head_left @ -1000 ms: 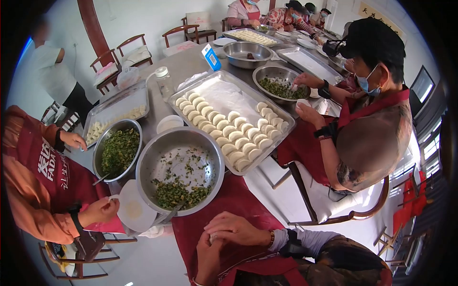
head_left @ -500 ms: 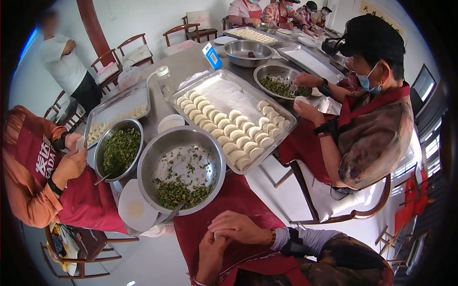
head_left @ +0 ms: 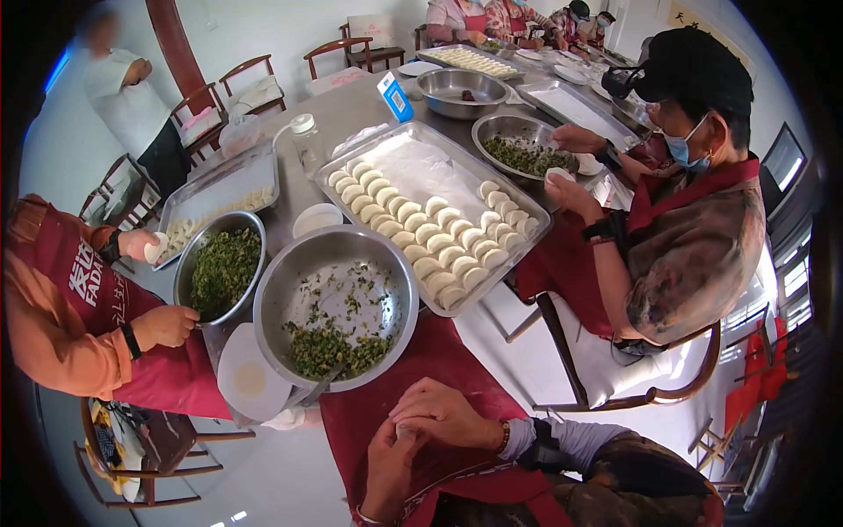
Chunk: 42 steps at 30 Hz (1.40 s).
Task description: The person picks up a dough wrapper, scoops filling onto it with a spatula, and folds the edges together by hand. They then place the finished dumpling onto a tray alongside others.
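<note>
Over my dark red apron (head_left: 360,439), my two hands are pressed together. My left hand (head_left: 386,465) comes up from below, its fingers closed. My right hand (head_left: 443,417) reaches in from the right with curled fingers over the left. A bit of pale dumpling (head_left: 406,431) shows between them; most of it is hidden. Just beyond my hands is a large steel bowl (head_left: 406,299) of chopped green filling (head_left: 329,351), with a spoon (head_left: 327,383) in it. Left of that bowl's base lies a white plate (head_left: 274,397).
A metal tray (head_left: 369,149) holds rows of dumplings (head_left: 426,233). At left a co-worker's hand (head_left: 167,327) is at a smaller filling bowl (head_left: 255,230). On the right another co-worker's hand (head_left: 571,189) holds a wrapper. A glass jar (head_left: 307,149) stands behind.
My hands stay pressed together, with only slight finger movement. The left co-worker has lowered one hand to the filling bowl and holds the wrapper in the other.
</note>
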Motion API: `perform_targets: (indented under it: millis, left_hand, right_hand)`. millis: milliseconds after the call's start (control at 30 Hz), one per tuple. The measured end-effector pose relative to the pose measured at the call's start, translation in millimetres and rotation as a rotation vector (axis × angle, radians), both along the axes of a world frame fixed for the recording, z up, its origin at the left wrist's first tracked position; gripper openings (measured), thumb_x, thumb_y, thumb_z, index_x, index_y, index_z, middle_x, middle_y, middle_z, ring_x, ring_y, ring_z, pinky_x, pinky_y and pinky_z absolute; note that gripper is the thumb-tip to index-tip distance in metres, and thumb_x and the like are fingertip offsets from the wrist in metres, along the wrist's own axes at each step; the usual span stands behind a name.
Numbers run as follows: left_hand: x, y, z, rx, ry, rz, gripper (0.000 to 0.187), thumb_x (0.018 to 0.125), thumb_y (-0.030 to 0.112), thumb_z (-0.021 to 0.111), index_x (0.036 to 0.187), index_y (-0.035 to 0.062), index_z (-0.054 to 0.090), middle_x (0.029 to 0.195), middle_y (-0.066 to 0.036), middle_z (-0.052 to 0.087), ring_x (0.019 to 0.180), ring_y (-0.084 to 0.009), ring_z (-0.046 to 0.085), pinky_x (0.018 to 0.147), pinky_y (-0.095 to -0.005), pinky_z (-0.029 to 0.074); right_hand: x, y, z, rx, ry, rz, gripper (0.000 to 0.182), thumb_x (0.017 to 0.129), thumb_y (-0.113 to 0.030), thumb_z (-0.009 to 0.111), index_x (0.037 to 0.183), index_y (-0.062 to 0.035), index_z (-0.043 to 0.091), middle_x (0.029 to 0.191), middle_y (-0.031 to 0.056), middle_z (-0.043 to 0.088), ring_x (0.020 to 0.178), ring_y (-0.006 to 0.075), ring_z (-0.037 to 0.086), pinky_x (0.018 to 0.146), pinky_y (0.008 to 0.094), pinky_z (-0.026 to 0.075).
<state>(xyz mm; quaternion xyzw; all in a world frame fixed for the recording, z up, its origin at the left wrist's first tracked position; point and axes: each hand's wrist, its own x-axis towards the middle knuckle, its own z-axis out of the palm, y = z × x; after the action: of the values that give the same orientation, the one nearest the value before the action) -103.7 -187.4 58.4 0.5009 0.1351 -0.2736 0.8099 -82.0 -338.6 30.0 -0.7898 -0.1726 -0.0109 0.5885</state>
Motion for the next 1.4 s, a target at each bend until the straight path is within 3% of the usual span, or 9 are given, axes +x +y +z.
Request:
perform_targets:
  millis: [167, 267, 367, 567, 767, 1400]
  left_hand:
    - [-1.5, 0.2, -5.5, -0.02, 0.01, 0.024, 0.031, 0.095, 0.003, 0.045, 0.124, -0.0045, 0.046, 0.118, -0.013, 0.055, 0.107, -0.0191, 0.058, 0.092, -0.0323, 0.051]
    - [-1.3, 3.1, -9.3, -0.031, 0.01, 0.05, 0.031, 0.094, 0.003, 0.045, 0.124, -0.0039, 0.046, 0.118, -0.013, 0.054, 0.107, -0.0199, 0.058, 0.093, -0.033, 0.051]
    - [-1.4, 1.0, -4.0, -0.062, 0.036, 0.036, 0.032, 0.094, 0.004, 0.045, 0.125, -0.003, 0.046, 0.119, -0.012, 0.054, 0.108, -0.0201, 0.057, 0.094, -0.0341, 0.05]
    - [-1.8, 2.3, -5.4, -0.076, 0.032, 0.008, 0.033, 0.094, 0.004, 0.045, 0.126, -0.002, 0.045, 0.121, -0.011, 0.054, 0.112, -0.0189, 0.055, 0.097, -0.0355, 0.047]
    - [-3.0, 0.4, -3.6, -0.1, 0.064, 0.038, 0.031, 0.094, 0.005, 0.045, 0.124, -0.0022, 0.046, 0.12, -0.011, 0.054, 0.111, -0.0191, 0.055, 0.097, -0.0364, 0.047]
    - [-3.7, 5.1, -7.2, -0.186, 0.08, 0.075, 0.035, 0.091, 0.006, 0.044, 0.125, -0.0041, 0.044, 0.118, -0.012, 0.054, 0.109, -0.0208, 0.056, 0.097, -0.038, 0.047]
  right_hand:
    - [-0.4, 0.6, -7.2, 0.014, -0.031, 0.036, 0.017, 0.084, -0.015, 0.067, 0.099, -0.0073, 0.071, 0.101, 0.002, 0.068, 0.104, 0.0206, 0.055, 0.091, 0.0321, 0.046]
    - [-2.0, -0.2, 13.2, 0.014, 0.089, -0.033, 0.019, 0.084, -0.015, 0.067, 0.101, -0.0075, 0.07, 0.102, 0.002, 0.068, 0.103, 0.0209, 0.055, 0.091, 0.0319, 0.046]
    - [-1.1, -5.4, -2.6, -0.038, -0.009, 0.046, 0.022, 0.084, -0.015, 0.067, 0.105, -0.0075, 0.069, 0.103, 0.0016, 0.068, 0.104, 0.0209, 0.054, 0.092, 0.032, 0.045]
    - [-2.5, -2.4, 5.7, 0.003, 0.087, -0.013, 0.02, 0.084, -0.016, 0.066, 0.103, -0.0078, 0.07, 0.102, 0.0012, 0.068, 0.104, 0.0205, 0.055, 0.091, 0.032, 0.045]
    - [3.0, -3.6, -1.6, -0.056, -0.035, 0.074, 0.02, 0.085, -0.016, 0.066, 0.102, -0.0071, 0.07, 0.102, 0.002, 0.068, 0.104, 0.0203, 0.055, 0.091, 0.0323, 0.046]
    - [-1.2, -6.2, 1.2, -0.081, -0.003, 0.034, 0.021, 0.086, -0.019, 0.065, 0.104, -0.0083, 0.07, 0.105, 0.0017, 0.067, 0.104, 0.0208, 0.055, 0.09, 0.032, 0.046]
